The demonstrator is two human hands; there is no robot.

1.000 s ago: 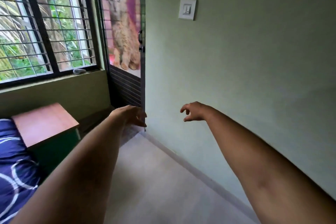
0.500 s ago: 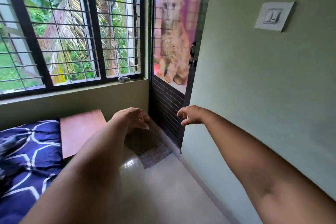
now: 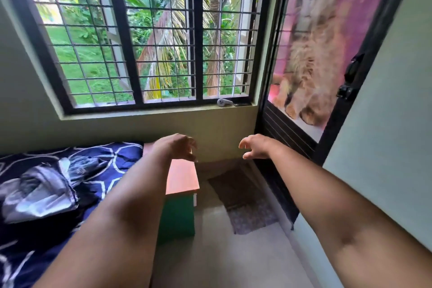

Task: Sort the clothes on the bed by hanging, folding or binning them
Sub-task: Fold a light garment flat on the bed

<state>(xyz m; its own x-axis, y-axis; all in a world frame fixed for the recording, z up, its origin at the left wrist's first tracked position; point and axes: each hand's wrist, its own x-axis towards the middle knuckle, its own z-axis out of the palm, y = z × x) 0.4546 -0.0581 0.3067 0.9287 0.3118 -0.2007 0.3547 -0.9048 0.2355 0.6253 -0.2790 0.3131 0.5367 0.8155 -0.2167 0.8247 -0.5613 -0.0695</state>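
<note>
Both arms reach fwd over the floor. L hand (image 3: 177, 147) has fingers loosely curled and spread, holding nothing, seen just by the orange-topped stand (image 3: 182, 177). R hand (image 3: 256, 147) is the same: bent fingers, touching nothing (near the door (image 3: 287, 133)). Crumpled grey clothes (image 3: 39, 192) lie on the navy-sheeted bed (image 3: 112, 159), well left of both hands.

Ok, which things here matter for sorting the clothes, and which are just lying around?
For the job: crumpled grey garment, on the bed; left hand and right hand, both holding nothing.

Lying about: green table with wooden top; doormat; small white object on the windowsill; cat poster.
</note>
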